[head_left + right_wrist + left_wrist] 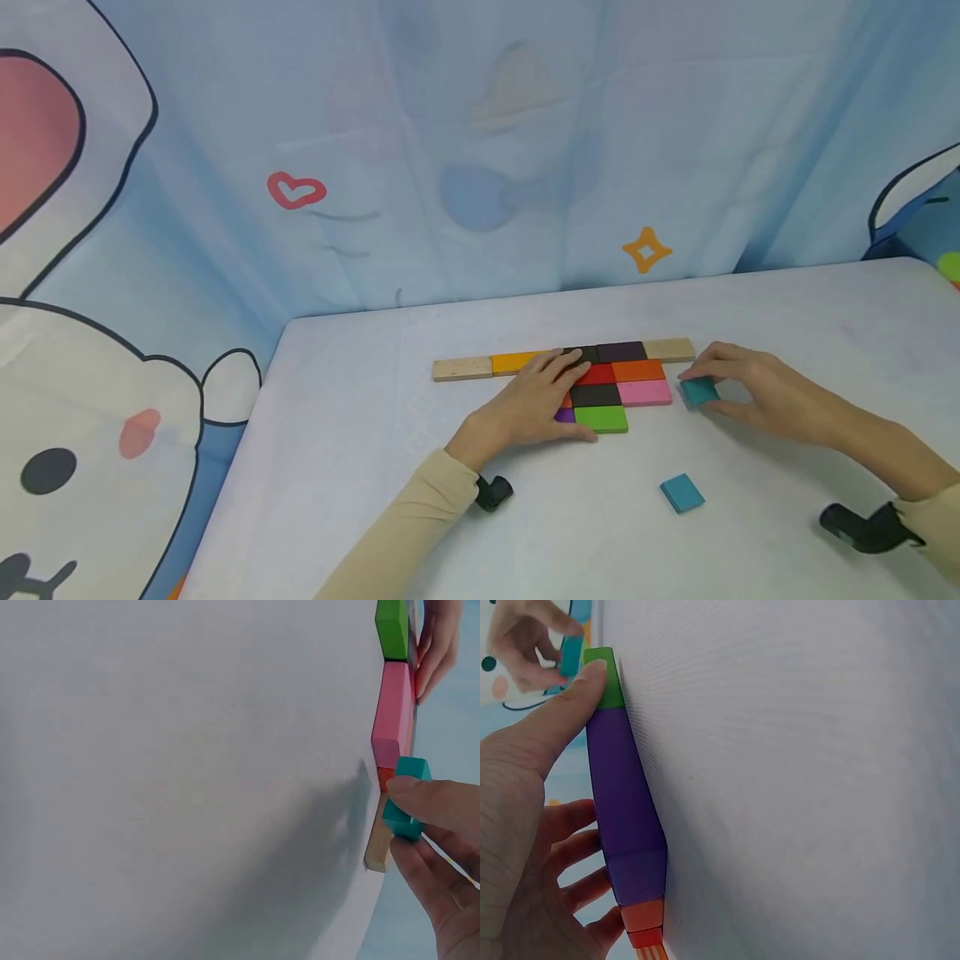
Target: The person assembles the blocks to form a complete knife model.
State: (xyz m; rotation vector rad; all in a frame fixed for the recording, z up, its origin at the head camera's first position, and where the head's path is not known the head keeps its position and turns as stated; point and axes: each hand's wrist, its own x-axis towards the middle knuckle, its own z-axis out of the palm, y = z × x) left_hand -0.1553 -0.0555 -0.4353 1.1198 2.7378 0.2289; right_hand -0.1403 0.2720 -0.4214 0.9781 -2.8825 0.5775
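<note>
Flat coloured wooden blocks lie together in stepped rows on the white table. My left hand (528, 404) rests over their left part with fingers spread, its thumb by the green block (602, 420). In the left wrist view, that thumb touches the green block's edge beside a purple block (622, 780). My right hand (772, 398) pinches a teal block (699, 391) between thumb and fingers, just right of the pink block (645, 392). The right wrist view shows this teal block tilted, close over the pale wood block (377, 844). The left hand covers several blocks in the head view.
A second teal block (682, 493) lies alone on the white table (337, 467), nearer the front. The back row runs from a plain wood block (462, 368) past a yellow one (517, 362) to another plain one at right. A blue printed curtain (480, 150) hangs behind the table.
</note>
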